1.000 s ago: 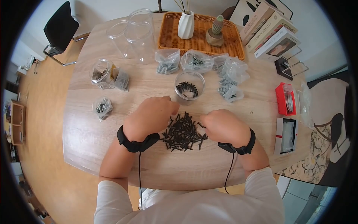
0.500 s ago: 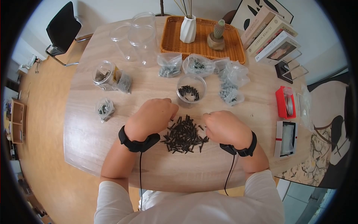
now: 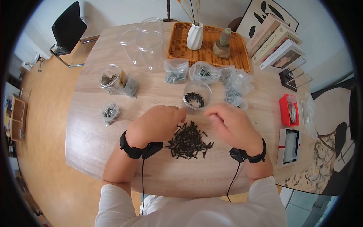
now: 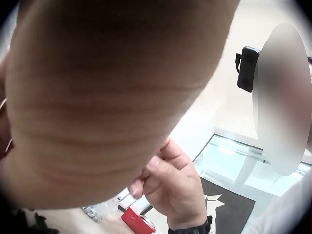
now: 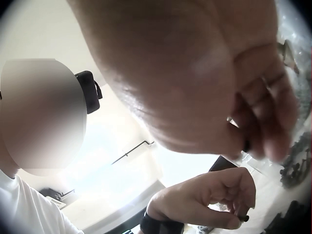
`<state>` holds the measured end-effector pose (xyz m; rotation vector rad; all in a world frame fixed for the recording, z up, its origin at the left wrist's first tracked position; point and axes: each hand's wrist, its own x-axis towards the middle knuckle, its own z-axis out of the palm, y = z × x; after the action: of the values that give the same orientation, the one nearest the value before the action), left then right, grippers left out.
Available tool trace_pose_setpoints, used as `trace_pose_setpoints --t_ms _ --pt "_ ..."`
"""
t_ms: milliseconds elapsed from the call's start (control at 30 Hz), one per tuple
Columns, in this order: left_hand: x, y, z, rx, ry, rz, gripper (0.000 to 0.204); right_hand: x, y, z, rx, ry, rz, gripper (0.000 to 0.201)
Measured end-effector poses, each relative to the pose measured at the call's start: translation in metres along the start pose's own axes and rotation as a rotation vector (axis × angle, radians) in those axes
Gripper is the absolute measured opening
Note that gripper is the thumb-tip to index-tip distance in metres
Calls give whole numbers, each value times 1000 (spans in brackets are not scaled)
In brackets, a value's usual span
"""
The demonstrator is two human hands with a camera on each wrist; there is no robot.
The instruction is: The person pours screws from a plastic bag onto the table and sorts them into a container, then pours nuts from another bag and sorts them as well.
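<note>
**Pinched a black screw (image 5: 245,218) beside the pile (image 3: 190,140)**

With the left hand (image 3: 157,124), pressed thumb and fingertips together on that screw, at the pile's far left edge. With the right hand (image 3: 236,128), curled fingers round a dark bit (image 5: 246,145), too blurred to name, beyond the pile's right side. Had the pile of black screws on the table (image 3: 94,151) between the hands, partly nearer the body than the fingertips.

Just past both hands and between them, faced a clear tub (image 3: 197,108) with more black screws inside. Left of the left hand, had a small bag of hardware (image 3: 110,113). Past the tub, met a row of plastic bags (image 3: 204,72), in the way between the hands and the wicker tray (image 3: 174,44). Farther out beyond the left hand, had a clear jar (image 3: 110,80) with a filled bag (image 3: 130,87) against it.

Well right of the right hand, had a red box (image 3: 286,109) and a white box (image 3: 282,147). Beyond the bags, had tall clear containers (image 3: 150,47) left of the tray, plus a white vase (image 3: 195,36) and a cactus (image 3: 225,38) on it. Farthest off, beyond the left hand, had a black chair (image 3: 69,28).
</note>
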<state>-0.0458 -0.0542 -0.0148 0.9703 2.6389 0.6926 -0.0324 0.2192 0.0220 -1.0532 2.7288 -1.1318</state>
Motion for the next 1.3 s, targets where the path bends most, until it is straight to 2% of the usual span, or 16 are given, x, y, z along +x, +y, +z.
trace_pose_setpoints --t_ms 33,67,133,167,233,300,333,667,733,767,833,1067,1267,1300 --pt "-1 1 -1 2 -4 6 14 3 -1 1 56 180 -32 14" --pt "0 2 -2 1 -3 4 14 3 2 3 57 178 -33 14" --pt "2 4 -5 -15 -71 -11 37 4 12 10 69 365 -110 24" --pt "1 4 -4 -15 -72 -9 37 5 13 14 69 366 -109 24" --pt "1 5 -2 -10 -17 2 13 9 11 22 89 408 40 39" --pt "0 5 -2 -12 -15 7 12 7 18 24 105 412 59 45" --pt "0 5 -2 -14 -12 8 12 7 20 24 123 413 76 51" --pt "0 6 -5 -13 -11 -1 8 4 12 15 69 321 94 45" --pt "0 7 -6 -9 10 16 7 2 12 13 -9 202 109 38" --pt "0 7 -8 -10 0 25 7 1 12 12 -10 208 121 38" --pt "3 9 -12 -92 59 38 7 -1 14 11 -66 35 94 31" --pt "5 20 -25 -156 106 46 9 0 12 11 46 193 68 27" --pt "10 29 -27 -296 260 4 12 -2 15 13 -121 76 60 29" --pt "13 32 -26 -332 344 3 13 -2 14 12 -116 64 67 30"
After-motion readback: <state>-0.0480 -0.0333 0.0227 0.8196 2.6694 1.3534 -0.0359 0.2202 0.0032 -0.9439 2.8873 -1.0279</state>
